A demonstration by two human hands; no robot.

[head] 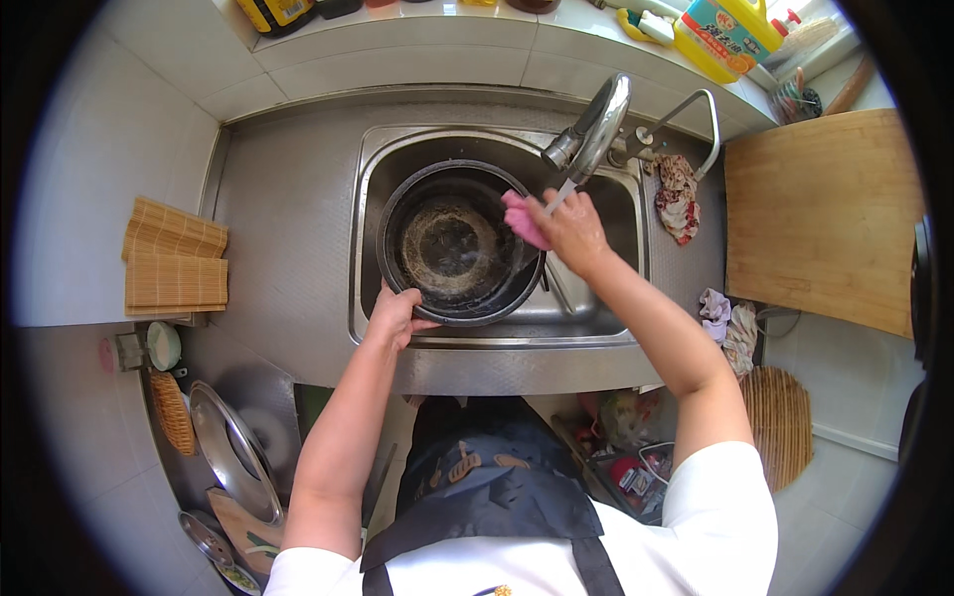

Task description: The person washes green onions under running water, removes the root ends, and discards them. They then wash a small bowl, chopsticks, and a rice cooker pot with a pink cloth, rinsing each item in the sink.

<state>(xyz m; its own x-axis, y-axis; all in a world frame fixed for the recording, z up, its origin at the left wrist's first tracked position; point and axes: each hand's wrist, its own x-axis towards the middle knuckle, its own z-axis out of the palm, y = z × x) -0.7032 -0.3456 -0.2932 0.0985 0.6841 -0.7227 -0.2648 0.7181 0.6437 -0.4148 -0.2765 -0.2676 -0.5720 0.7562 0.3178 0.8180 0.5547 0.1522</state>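
Observation:
A dark round pot [453, 246] rests in the stainless steel sink [596, 305], with a pale ring of residue on its bottom. My left hand [395, 316] grips its rim at the near left. In my right hand [577, 231] is a pink cloth [525, 220], held at the pot's right rim. Water runs from the curved chrome faucet [607, 127] onto my right hand. Beside the pot, partly hidden under it, a long thin utensil [560, 287] lies on the sink floor.
A second thin tap [712, 134] stands right of the faucet, above a crumpled patterned rag [677, 197]. A wooden cutting board [816, 223] is at the right, bamboo mats [176, 283] at the left. A yellow detergent jug [723, 41] stands on the ledge. Lower left leans a metal lid [223, 447].

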